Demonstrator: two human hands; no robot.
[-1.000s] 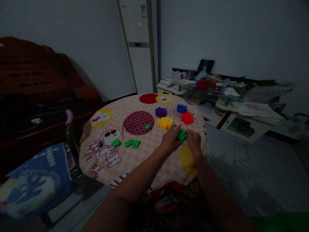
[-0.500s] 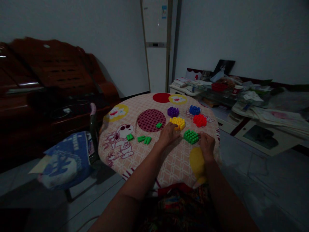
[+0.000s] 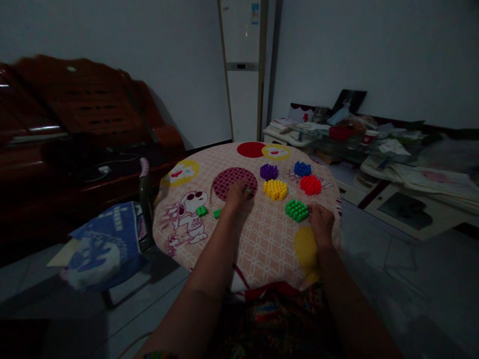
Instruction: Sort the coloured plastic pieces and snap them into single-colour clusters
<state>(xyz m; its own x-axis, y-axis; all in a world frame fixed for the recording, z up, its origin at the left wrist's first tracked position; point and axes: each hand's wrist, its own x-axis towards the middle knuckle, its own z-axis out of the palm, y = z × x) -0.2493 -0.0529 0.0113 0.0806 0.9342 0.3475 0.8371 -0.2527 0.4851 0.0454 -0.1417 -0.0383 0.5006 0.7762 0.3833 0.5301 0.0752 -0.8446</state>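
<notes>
On the cloth-covered round table, my left hand [image 3: 237,195] reaches over the dark red dotted circle. Its fingers are closed around a small green toy block [image 3: 249,190], which they partly cover. My right hand [image 3: 322,220] is curled, with its fingertips at the right edge of a green cluster of knobbed pieces [image 3: 297,211]. Behind that cluster sit a yellow cluster [image 3: 275,189], a red cluster [image 3: 310,185], a purple cluster [image 3: 269,172] and a blue cluster [image 3: 302,169]. Another green block [image 3: 202,211] lies at the left; one more [image 3: 217,214] is partly hidden by my left forearm.
A chair draped with a blue cloth bag [image 3: 108,249] stands left of the table [image 3: 262,239]. Beyond it is a wooden sofa [image 3: 93,114]. At the right, a low cabinet [image 3: 404,207] carries papers, bags and a red bowl [image 3: 341,132]. A tall white unit [image 3: 243,104] stands behind.
My left hand has moved left from beside the yellow cluster to the small green block on the dotted circle. My right hand stays at the green cluster.
</notes>
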